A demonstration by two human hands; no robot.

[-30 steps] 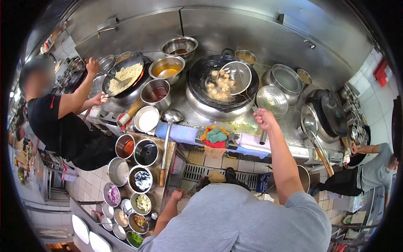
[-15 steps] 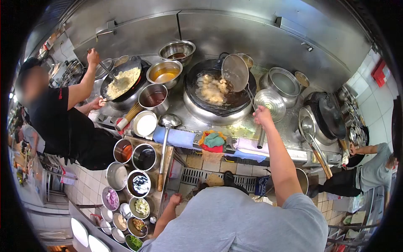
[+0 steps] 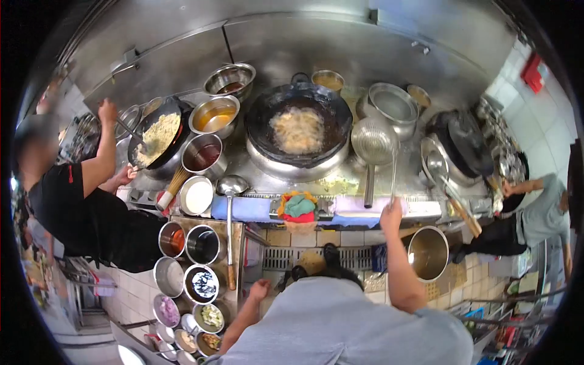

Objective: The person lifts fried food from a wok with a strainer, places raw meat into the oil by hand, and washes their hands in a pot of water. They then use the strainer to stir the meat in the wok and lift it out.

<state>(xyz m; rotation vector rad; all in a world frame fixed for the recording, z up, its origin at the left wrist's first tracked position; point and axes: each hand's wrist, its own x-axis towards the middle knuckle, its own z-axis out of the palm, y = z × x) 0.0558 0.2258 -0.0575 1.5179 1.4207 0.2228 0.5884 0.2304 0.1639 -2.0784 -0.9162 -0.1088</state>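
My right hand (image 3: 391, 217) is closed around the thin handle of a mesh strainer (image 3: 372, 139). The strainer's bowl hangs over the counter right of the wok, overlapping a perforated skimmer whose thick handle (image 3: 369, 188) points towards me. In the black wok (image 3: 258, 131), pale battered pieces (image 3: 298, 129) bubble in dark oil. Low at my side, my left hand (image 3: 260, 289) is loosely closed, with nothing visible in it. It is nearest to the side table, where a ladle (image 3: 230, 231) lies with its wooden handle towards me.
Metal pots of liquid, such as one with yellow oil (image 3: 214, 115), stand left of the wok. Several ingredient bowls, one with chopped onion (image 3: 166, 310), fill the side table. A co-worker (image 3: 67, 201) stirs a wok of rice (image 3: 159, 139) at left; another person (image 3: 541, 213) stands at right.
My right hand has drawn the strainer back from over the wok, towards me and to the right. The food now lies bubbling in the wok's middle. The view has shifted slightly.
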